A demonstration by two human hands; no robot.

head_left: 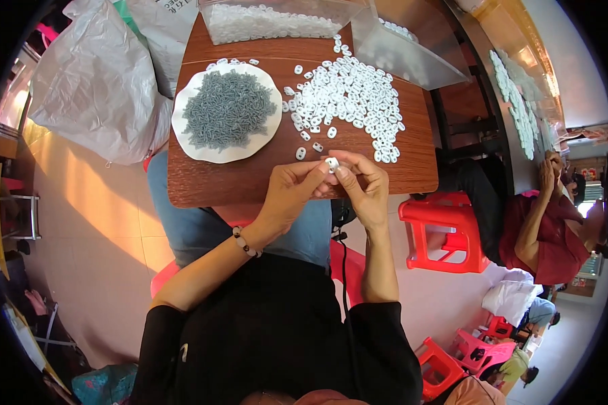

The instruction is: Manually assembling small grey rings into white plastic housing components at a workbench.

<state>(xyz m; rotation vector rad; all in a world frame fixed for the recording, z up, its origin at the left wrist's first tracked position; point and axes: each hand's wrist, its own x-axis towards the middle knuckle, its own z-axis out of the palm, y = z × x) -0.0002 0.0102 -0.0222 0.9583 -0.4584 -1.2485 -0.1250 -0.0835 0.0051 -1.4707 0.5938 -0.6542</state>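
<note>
Over the near edge of the brown table (263, 182), my two hands meet around a small white oval plastic piece with two holes (332, 164). My left hand (294, 192) pinches it from the left, a beaded bracelet (244, 241) on the wrist. From the other side my right hand (365, 185) grips the same piece between thumb and fingers. Just beyond lies a loose heap of similar white pieces (348, 94), with a few strays nearer me. On the left, a white scalloped plate (182, 138) bears a mound of small grey, thin parts (230, 108).
A clear bin (277, 23) of white pieces stands at the table's back, beside a tilted clear container (405, 50). Left of the table sits a big white sack (101, 88). A red stool (446, 233) and a person in dark red (547, 236) are on the right.
</note>
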